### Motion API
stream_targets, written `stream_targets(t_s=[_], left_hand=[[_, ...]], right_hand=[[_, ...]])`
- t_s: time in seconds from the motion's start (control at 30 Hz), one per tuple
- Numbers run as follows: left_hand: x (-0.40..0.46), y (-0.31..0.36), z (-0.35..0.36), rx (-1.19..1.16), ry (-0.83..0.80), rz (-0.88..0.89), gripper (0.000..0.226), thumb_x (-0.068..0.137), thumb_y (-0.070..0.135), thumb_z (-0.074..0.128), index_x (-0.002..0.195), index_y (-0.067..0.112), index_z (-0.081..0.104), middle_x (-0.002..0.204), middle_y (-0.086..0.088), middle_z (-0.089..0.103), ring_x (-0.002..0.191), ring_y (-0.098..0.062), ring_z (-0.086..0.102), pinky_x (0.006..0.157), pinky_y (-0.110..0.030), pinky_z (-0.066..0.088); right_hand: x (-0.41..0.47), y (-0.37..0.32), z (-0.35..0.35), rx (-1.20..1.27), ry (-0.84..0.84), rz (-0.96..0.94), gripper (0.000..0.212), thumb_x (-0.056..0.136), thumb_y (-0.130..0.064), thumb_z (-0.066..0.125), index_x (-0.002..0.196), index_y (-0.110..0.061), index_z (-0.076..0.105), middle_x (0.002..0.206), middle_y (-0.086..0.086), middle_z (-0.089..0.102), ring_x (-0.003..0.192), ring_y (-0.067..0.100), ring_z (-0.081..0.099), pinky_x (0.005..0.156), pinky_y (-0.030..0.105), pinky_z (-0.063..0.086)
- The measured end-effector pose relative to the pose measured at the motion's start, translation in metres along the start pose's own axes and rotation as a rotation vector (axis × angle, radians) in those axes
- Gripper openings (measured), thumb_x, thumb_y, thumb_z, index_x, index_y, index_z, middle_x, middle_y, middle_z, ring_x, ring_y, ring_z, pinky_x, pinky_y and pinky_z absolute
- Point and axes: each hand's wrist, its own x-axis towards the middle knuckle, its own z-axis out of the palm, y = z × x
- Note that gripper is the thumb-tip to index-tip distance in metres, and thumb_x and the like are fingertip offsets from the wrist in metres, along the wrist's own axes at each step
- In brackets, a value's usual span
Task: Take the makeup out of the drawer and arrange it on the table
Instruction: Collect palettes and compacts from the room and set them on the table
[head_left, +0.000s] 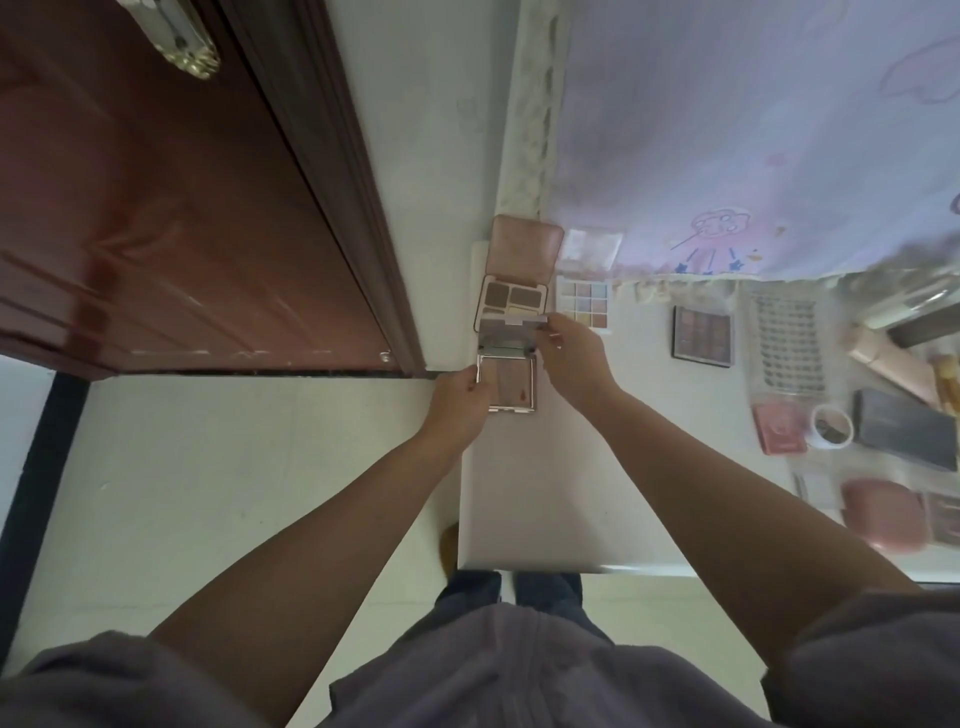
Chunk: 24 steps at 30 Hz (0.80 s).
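A small silver compact (511, 387) with a pink pan lies on the white table (561, 499) near its left edge, its lid raised. My left hand (460, 400) grips the compact's base at the left side. My right hand (571, 358) pinches the top edge of the lid. Just behind it stands an open pink palette (514, 299) with brown shades. To its right lies an open pastel eyeshadow palette (584, 306). Further right rests a dark square palette (702, 336).
At the right of the table are a clear plastic tray (787, 343), a pink case (779, 428), a round white jar (832, 426), a dark flat box (906, 434), a pink round compact (883, 514) and tubes. A brown door (156, 208) stands at left. A lilac cloth (753, 140) hangs behind the table.
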Motion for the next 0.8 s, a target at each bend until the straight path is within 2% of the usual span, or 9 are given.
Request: stream_targets(t_s=[0.07, 0.13, 0.23, 0.3, 0.4, 0.47, 0.53, 0.67, 0.8], left_hand=[[0.003, 0.000, 0.000, 0.026, -0.002, -0.014, 0.026, 0.089, 0.002, 0.037, 0.094, -0.004, 0.062, 0.085, -0.012, 0.049, 0.079, -0.018, 0.043, 0.069, -0.027, 0.031], [0.003, 0.000, 0.000, 0.084, -0.001, -0.005, 0.025, 0.090, 0.005, 0.039, 0.102, -0.001, 0.061, 0.092, -0.016, 0.054, 0.083, -0.021, 0.049, 0.071, -0.029, 0.036], [-0.012, 0.000, 0.004, 0.246, 0.174, 0.094, 0.026, 0.093, 0.010, 0.045, 0.116, 0.007, 0.055, 0.108, -0.011, 0.056, 0.099, -0.024, 0.053, 0.085, -0.035, 0.045], [-0.031, 0.004, 0.015, 0.251, 0.263, 0.291, 0.016, 0.094, 0.008, 0.044, 0.107, 0.012, 0.053, 0.102, -0.004, 0.056, 0.094, -0.016, 0.053, 0.080, -0.023, 0.046], [-0.044, 0.016, 0.050, 0.251, 0.080, 0.485, 0.017, 0.095, 0.006, 0.041, 0.100, 0.013, 0.056, 0.094, 0.003, 0.055, 0.085, -0.004, 0.052, 0.076, -0.007, 0.040], [-0.036, 0.029, 0.086, 0.272, -0.090, 0.452, 0.025, 0.095, 0.004, 0.040, 0.109, 0.009, 0.059, 0.101, -0.001, 0.057, 0.089, -0.008, 0.053, 0.079, -0.006, 0.039], [-0.019, 0.046, 0.123, 0.302, -0.200, 0.314, 0.034, 0.096, 0.005, 0.039, 0.126, 0.008, 0.052, 0.120, -0.009, 0.057, 0.106, -0.017, 0.053, 0.088, -0.016, 0.038], [0.020, 0.077, 0.174, 0.285, -0.235, 0.090, 0.047, 0.097, 0.007, 0.034, 0.143, 0.007, 0.032, 0.147, -0.011, 0.037, 0.133, -0.025, 0.036, 0.107, -0.026, 0.028], [0.040, 0.095, 0.187, 0.205, -0.198, 0.049, 0.032, 0.097, 0.010, 0.036, 0.124, 0.003, 0.052, 0.130, -0.015, 0.052, 0.116, -0.026, 0.050, 0.099, -0.034, 0.038]], right_hand=[[0.000, 0.001, 0.001, -0.015, 0.004, -0.015, 0.021, 0.096, -0.018, 0.049, 0.106, -0.003, 0.061, 0.102, 0.009, 0.066, 0.094, 0.024, 0.059, 0.075, 0.024, 0.042], [-0.003, 0.003, -0.003, 0.004, 0.022, -0.038, 0.024, 0.095, -0.022, 0.054, 0.113, -0.008, 0.059, 0.102, 0.003, 0.062, 0.090, 0.018, 0.057, 0.076, 0.018, 0.038], [-0.008, 0.016, -0.028, -0.014, 0.045, -0.095, 0.024, 0.093, -0.017, 0.056, 0.116, -0.011, 0.059, 0.104, 0.001, 0.060, 0.085, 0.012, 0.055, 0.077, 0.013, 0.037], [-0.009, 0.034, -0.055, -0.076, 0.096, -0.125, 0.020, 0.092, -0.011, 0.055, 0.109, -0.010, 0.064, 0.106, 0.005, 0.061, 0.084, 0.012, 0.056, 0.076, 0.010, 0.036], [-0.005, 0.065, -0.107, -0.260, 0.163, -0.108, 0.018, 0.090, -0.007, 0.054, 0.102, -0.007, 0.067, 0.108, 0.010, 0.063, 0.093, 0.020, 0.058, 0.078, 0.015, 0.035], [0.004, 0.088, -0.136, -0.467, 0.119, -0.097, 0.021, 0.091, -0.008, 0.051, 0.105, -0.004, 0.066, 0.115, 0.015, 0.060, 0.108, 0.030, 0.054, 0.087, 0.025, 0.038], [0.015, 0.107, -0.154, -0.609, 0.044, -0.048, 0.030, 0.092, -0.017, 0.050, 0.119, -0.006, 0.060, 0.134, 0.017, 0.049, 0.122, 0.033, 0.046, 0.101, 0.036, 0.038], [0.037, 0.130, -0.162, -0.825, -0.153, -0.117, 0.060, 0.089, -0.033, 0.052, 0.141, -0.010, 0.032, 0.153, 0.009, 0.026, 0.140, 0.025, 0.025, 0.116, 0.046, 0.008], [0.049, 0.137, -0.167, -0.910, -0.186, -0.336, 0.065, 0.080, -0.038, 0.063, 0.134, -0.012, 0.037, 0.140, 0.009, 0.039, 0.131, 0.028, 0.037, 0.115, 0.044, 0.009]])
